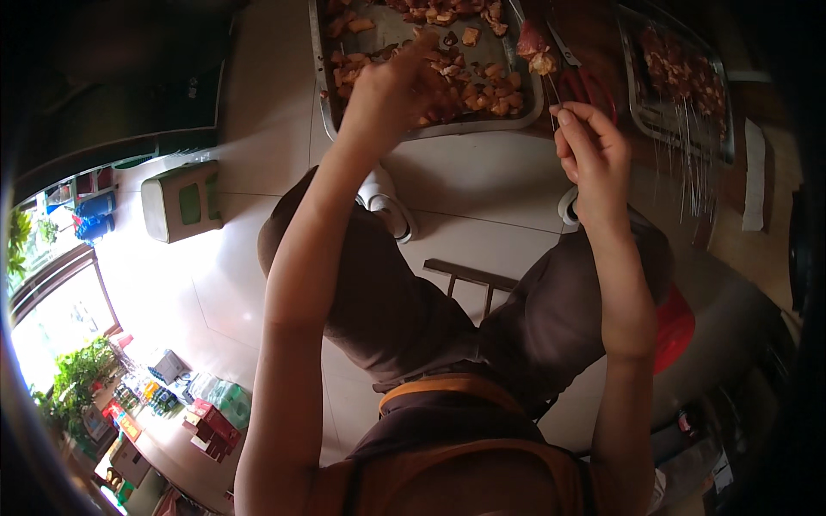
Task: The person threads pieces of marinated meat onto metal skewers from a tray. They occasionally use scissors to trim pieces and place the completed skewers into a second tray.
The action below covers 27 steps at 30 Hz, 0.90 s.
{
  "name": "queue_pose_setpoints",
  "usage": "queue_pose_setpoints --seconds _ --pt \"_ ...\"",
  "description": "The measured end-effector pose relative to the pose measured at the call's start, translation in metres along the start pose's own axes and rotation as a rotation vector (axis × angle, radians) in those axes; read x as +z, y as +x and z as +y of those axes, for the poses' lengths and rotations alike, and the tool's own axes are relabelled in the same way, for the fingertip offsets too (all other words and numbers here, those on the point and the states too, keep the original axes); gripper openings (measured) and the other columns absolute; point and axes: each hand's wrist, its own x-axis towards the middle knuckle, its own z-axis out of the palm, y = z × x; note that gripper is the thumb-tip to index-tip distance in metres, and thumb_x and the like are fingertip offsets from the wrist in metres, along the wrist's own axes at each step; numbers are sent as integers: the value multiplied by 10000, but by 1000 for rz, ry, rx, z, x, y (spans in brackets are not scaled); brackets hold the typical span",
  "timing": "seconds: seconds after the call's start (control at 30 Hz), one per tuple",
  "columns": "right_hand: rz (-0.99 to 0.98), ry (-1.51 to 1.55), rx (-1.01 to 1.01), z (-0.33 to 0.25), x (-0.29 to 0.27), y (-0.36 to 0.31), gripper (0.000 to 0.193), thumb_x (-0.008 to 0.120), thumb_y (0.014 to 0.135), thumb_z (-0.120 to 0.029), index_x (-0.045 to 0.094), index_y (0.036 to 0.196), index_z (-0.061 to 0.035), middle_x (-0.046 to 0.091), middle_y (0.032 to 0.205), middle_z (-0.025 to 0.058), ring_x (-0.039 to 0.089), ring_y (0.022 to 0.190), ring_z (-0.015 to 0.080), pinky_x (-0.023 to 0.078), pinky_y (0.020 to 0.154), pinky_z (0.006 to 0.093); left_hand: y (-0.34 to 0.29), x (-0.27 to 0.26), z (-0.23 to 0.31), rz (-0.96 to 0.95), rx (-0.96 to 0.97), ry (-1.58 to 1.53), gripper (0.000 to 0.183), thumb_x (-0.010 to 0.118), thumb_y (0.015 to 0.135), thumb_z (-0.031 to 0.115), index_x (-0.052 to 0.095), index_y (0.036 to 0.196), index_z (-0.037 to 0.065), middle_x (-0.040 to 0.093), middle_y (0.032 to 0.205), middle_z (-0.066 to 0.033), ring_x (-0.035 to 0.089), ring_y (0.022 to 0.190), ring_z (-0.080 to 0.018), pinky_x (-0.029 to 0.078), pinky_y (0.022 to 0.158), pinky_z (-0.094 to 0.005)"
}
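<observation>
My left hand (397,93) reaches over a metal tray (323,107) of diced raw meat (495,90). Its fingers are blurred among the pieces, so whether they grip anything does not show. On the right, my right hand (595,150) pinches a thin metal skewer (552,89) that points up and away. Two or so meat chunks (535,50), one reddish and one paler, sit at its far end. Just beyond that hand lie scissors with red handles (589,90), partly behind the skewer.
At the far right, another metal tray (641,129) holds loaded meat skewers (680,73), their bare ends jutting over its near side. A pale strip (754,176) lies beside it. A green-and-white box (181,202) stands on the tiled floor (249,284) at left.
</observation>
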Motion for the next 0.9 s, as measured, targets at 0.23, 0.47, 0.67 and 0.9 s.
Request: queue_pose_setpoints --seconds 0.23,0.47,0.67,0.9 --pt "20 2 -16 6 2 2 170 604 946 -137 645 1043 -3 501 650 -39 320 489 -9 206 423 167 8 19 1 -138 199 524 477 689 729 99 602 1197 134 687 787 -132 678 746 -321 542 653 -427" --pt "30 -16 -21 4 -5 1 180 611 944 -143 643 1047 1 502 646 -37 325 489 -8 211 422 168 23 -12 -7 -52 -3 160 484 653 728 91 613 1209 77 691 885 -180 680 810 -343 538 712 -419" --pt "2 -30 0 2 -8 -5 151 598 953 -123 639 1019 6 493 641 -42 383 545 -1 250 454 178 27 -27 -9 -91 -221 -463 444 600 870 -25 518 1305 -7 678 1092 -91 665 992 -205 547 853 -293" --pt "-66 -256 -206 11 -6 -18 138 604 946 -93 658 1017 12 539 651 -29 426 539 4 292 468 175 38 -37 4 -28 -400 -1326 393 573 928 -15 480 1310 -11 617 1171 -135 623 1080 -256 511 986 -373"
